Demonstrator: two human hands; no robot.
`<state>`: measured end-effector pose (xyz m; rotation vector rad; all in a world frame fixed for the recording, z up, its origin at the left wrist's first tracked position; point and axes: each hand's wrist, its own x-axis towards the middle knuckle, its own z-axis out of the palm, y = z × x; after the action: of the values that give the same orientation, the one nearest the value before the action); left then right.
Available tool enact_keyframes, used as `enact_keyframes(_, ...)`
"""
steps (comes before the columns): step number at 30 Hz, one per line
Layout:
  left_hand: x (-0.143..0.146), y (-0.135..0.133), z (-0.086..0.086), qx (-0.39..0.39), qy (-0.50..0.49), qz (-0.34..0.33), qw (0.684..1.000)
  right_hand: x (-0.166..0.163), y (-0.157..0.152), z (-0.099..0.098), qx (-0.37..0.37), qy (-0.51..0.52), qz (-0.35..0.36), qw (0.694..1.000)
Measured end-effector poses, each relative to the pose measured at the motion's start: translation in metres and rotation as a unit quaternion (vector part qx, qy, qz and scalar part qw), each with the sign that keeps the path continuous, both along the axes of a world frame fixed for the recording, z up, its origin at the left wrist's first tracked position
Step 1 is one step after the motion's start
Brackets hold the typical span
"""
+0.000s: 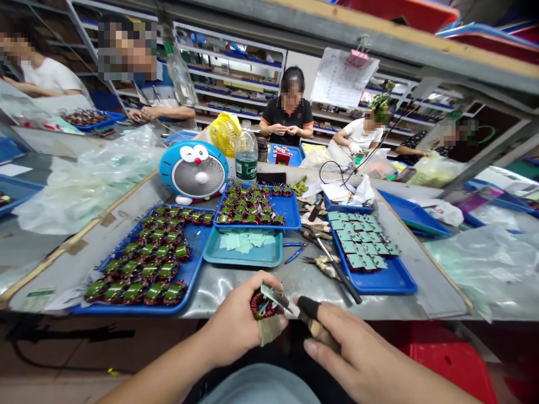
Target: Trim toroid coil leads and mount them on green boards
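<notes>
Two hands gripped: the left hand (238, 328) pinched a copper-wound toroid coil (261, 306), the right hand (357, 359) held metal snips (280, 300), whose slipping blade could nick its wire.

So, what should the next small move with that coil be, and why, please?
Probably hold the copper-wound toroid coil steady in the left hand while the right hand eases the metal-bladed hand tool in, since its blade sits at the coil's edge.

Toroid coil (260, 306) partly behind left hand (238, 326)
</notes>
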<state>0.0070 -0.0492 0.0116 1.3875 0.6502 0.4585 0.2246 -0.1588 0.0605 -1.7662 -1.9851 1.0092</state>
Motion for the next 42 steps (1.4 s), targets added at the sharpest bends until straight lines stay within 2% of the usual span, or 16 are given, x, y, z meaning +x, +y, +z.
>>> enact_keyframes(6, 0.007, -0.005, 0.01, 0.079, 0.035, 0.03, 0.996, 0.0, -0.003, 0.0, 0.025, -0.068, 0.027, 0.997)
enact_keyframes(12, 0.0, -0.005, 0.016, 0.124, 0.089, -0.036, 0.988, 0.016, -0.004, 0.028, 0.054, -0.181, 0.121, 0.974)
enact_keyframes(15, -0.003, -0.004, 0.016, 0.116, 0.057, -0.031, 0.991, 0.012, -0.001, 0.031, 0.059, -0.137, 0.092, 0.985)
enact_keyframes(18, -0.001, -0.004, 0.015, 0.059, 0.007, -0.002, 0.998, 0.002, -0.001, 0.015, 0.076, -0.069, 0.046, 0.994)
enact_keyframes(20, 0.003, -0.005, 0.015, 0.034, -0.001, 0.004, 0.999, -0.001, -0.003, 0.002, 0.088, -0.071, 0.045, 0.993)
enact_keyframes(22, 0.008, -0.008, 0.017, 0.049, 0.007, 0.014, 0.999, 0.001, -0.006, -0.002, 0.099, -0.094, 0.051, 0.989)
enact_keyframes(24, 0.011, -0.011, 0.021, 0.094, 0.024, 0.013, 0.995, 0.008, -0.009, 0.003, 0.101, -0.114, 0.06, 0.987)
enact_keyframes(27, 0.013, -0.01, 0.026, 0.164, 0.049, -0.033, 0.985, 0.021, -0.009, 0.022, 0.096, -0.153, 0.095, 0.979)
enact_keyframes(30, 0.01, -0.004, 0.031, 0.192, 0.052, -0.065, 0.978, 0.029, -0.004, 0.034, 0.111, -0.182, 0.119, 0.97)
enact_keyframes(32, 0.006, 0.001, 0.032, 0.181, 0.042, -0.079, 0.979, 0.026, -0.004, 0.031, 0.114, -0.163, 0.096, 0.975)
enact_keyframes(35, 0.003, 0.005, 0.033, 0.164, 0.029, -0.091, 0.982, 0.018, -0.006, 0.016, 0.078, -0.094, 0.053, 0.991)
enact_keyframes(38, 0.006, 0.004, 0.03, 0.153, 0.042, -0.078, 0.984, 0.014, -0.01, 0.003, 0.059, -0.056, 0.049, 0.995)
enact_keyframes(42, 0.015, -0.001, 0.028, 0.133, 0.058, -0.106, 0.984, 0.026, -0.011, 0.009, 0.065, -0.09, 0.065, 0.992)
